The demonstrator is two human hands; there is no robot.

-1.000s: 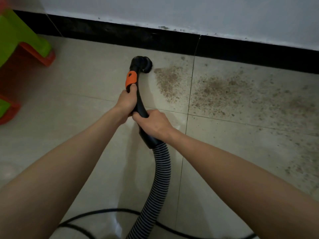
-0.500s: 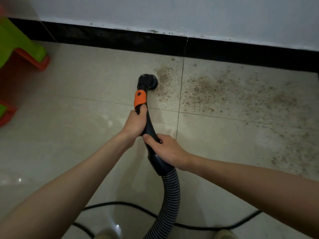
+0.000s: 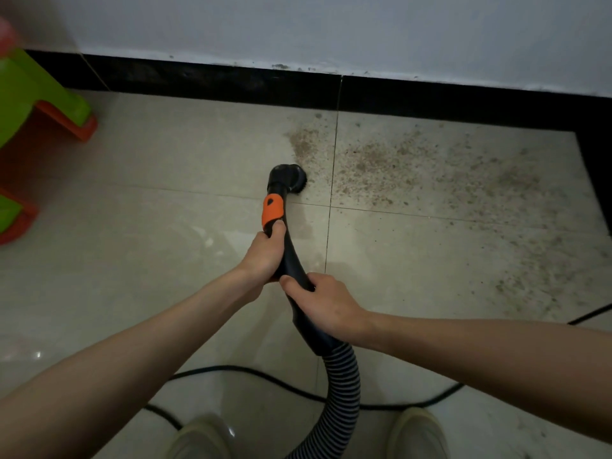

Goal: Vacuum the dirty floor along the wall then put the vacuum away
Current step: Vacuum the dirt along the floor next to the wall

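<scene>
Dirt (image 3: 414, 170) lies just right of the brush head (image 3: 288, 177), so your left hand (image 3: 265, 256) and right hand (image 3: 326, 303), both gripping the black wand (image 3: 291, 256), should sweep right.

Green plastic stool with orange feet (image 3: 39, 104) at far left, partly cut off by the frame edge; one orange-tipped leg rests on the tile near the skirting, a second orange foot (image 3: 16, 223) shows lower down at the left edge, blurred. Pair of pale beige shoes at bottom edge: left shoe (image 3: 198, 437), right shoe (image 3: 419, 433), toes pointing toward the wall, well apart from each other. Dark panel or object (image 3: 599, 180) along the right edge, standing on the tile beside the skirting; what it is cannot be told
</scene>
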